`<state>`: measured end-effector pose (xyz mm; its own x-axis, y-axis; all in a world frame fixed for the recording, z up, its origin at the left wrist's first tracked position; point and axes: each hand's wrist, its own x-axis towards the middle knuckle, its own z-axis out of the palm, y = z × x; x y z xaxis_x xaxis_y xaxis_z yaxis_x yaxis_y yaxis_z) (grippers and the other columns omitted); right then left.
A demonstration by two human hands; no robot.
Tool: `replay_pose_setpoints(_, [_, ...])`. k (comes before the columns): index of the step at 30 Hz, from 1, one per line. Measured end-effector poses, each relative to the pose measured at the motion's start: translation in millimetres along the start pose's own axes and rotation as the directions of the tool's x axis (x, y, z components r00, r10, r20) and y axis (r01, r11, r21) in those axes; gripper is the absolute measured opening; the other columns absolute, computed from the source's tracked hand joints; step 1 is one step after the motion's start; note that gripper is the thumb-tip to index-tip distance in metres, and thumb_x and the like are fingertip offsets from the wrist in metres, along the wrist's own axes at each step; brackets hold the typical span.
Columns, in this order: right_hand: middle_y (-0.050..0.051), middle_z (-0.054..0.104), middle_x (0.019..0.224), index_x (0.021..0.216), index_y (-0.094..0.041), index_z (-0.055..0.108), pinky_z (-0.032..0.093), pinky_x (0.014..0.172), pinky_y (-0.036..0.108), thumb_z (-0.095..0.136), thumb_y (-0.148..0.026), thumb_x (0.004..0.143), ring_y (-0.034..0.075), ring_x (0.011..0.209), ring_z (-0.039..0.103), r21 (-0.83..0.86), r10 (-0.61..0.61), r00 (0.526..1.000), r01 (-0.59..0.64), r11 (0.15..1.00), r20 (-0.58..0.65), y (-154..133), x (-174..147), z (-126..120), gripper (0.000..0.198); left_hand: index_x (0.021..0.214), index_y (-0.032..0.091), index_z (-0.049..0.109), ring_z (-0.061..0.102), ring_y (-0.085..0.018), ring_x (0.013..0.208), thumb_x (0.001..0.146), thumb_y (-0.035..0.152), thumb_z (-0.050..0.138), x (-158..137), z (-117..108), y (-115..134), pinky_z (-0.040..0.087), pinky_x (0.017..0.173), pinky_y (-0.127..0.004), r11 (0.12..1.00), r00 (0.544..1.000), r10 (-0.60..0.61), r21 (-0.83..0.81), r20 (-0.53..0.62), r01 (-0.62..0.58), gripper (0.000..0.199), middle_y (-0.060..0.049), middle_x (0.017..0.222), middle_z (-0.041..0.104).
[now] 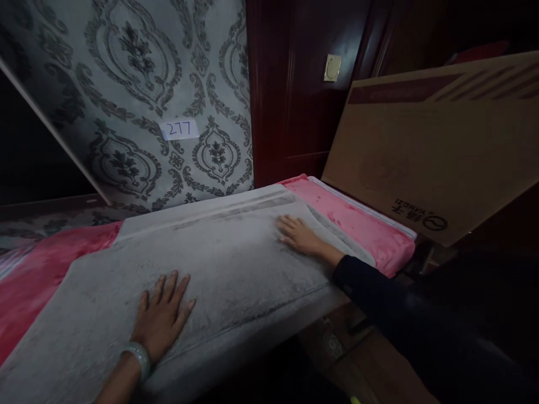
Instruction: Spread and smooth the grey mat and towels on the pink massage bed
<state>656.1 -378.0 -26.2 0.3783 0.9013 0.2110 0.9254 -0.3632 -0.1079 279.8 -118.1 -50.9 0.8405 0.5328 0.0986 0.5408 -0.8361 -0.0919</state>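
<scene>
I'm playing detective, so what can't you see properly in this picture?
Head view: palms of the left hand and right hand, turned down on the flat grey fabric.
Head view: whether the fuzzy pink cloth joins up, hidden under that fabric.
Head view: the right end of the brown cardboard box, cut off by the edge.

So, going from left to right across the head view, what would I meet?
Red fabric at the left, then the left hand and right hand, both on grey cloth, then the cardboard box.
</scene>
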Motion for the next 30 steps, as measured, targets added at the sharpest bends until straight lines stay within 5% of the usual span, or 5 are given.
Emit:
replay_pose_setpoints(2, [0.007, 0.022, 0.168, 0.161, -0.029, 0.03, 0.019, 0.123, 0.056, 0.035, -0.052, 0.103, 0.028, 0.155, 0.018, -0.001, -0.014, 0.991, 0.014, 1.0, 0.132, 0.0, 3.5, 8.4, 0.062, 0.155, 0.021, 0.043, 0.023, -0.038, 0.154, 0.095, 0.05, 0.033, -0.3, 0.4, -0.3, 0.022, 0.12, -0.065, 1.0, 1.0, -0.004, 0.005, 0.002, 0.004, 0.067, -0.011, 0.166, 0.031])
replay_pose_setpoints(9, [0.01, 0.019, 0.169, 0.161, -0.027, 0.03, 0.023, 0.117, 0.068, 0.033, -0.05, 0.102, 0.036, 0.154, 0.018, -0.224, 0.499, 0.835, -0.453, 0.863, 0.234, 63.3, -0.7, -24.4, 0.063, 0.153, 0.023, 0.047, 0.026, -0.037, 0.153, 0.095, 0.055, 0.034, -0.8, 5.6, -1.7, 0.024, 0.119, -0.065, 1.0, 0.999, 0.017, -0.017, -0.048, -0.018, 0.068, -0.011, 0.164, 0.035])
replay_pose_setpoints(15, [0.007, 0.014, 0.17, 0.163, -0.027, 0.024, 0.017, 0.122, 0.058, 0.027, -0.055, 0.103, 0.031, 0.156, 0.011, -0.063, 0.211, 0.965, -0.203, 0.977, 0.155, 4.5, 66.9, -18.9, 0.066, 0.153, 0.021, 0.047, 0.027, -0.037, 0.153, 0.095, 0.053, 0.033, -2.9, 2.5, -1.4, 0.027, 0.117, -0.065, 1.0, 0.999, 0.022, 0.023, -0.043, -0.022, 0.067, -0.011, 0.164, 0.035])
replay_pose_setpoints(19, [0.006, 0.021, 0.169, 0.161, -0.029, 0.029, 0.018, 0.122, 0.057, 0.024, -0.056, 0.104, 0.029, 0.155, 0.016, -0.036, 0.207, 0.964, -0.204, 0.978, 0.168, -5.1, 86.5, 11.4, 0.064, 0.153, 0.023, 0.046, 0.028, -0.037, 0.152, 0.095, 0.053, 0.036, -4.1, 4.5, -4.1, 0.029, 0.117, -0.065, 0.999, 0.999, 0.03, 0.032, -0.045, -0.029, 0.066, -0.011, 0.163, 0.035])
replay_pose_setpoints(30, [0.015, 0.028, 0.166, 0.158, -0.025, 0.037, 0.028, 0.11, 0.074, 0.023, -0.047, 0.103, 0.04, 0.149, 0.029, -0.015, 0.653, 0.755, -0.653, 0.757, 0.064, 94.7, 5.6, 2.2, 0.06, 0.156, 0.026, 0.04, 0.025, -0.036, 0.154, 0.098, 0.051, 0.04, -9.8, -10.6, 12.8, 0.026, 0.119, -0.064, 1.0, 1.0, 0.008, -0.008, 0.012, -0.008, 0.063, -0.01, 0.166, 0.029])
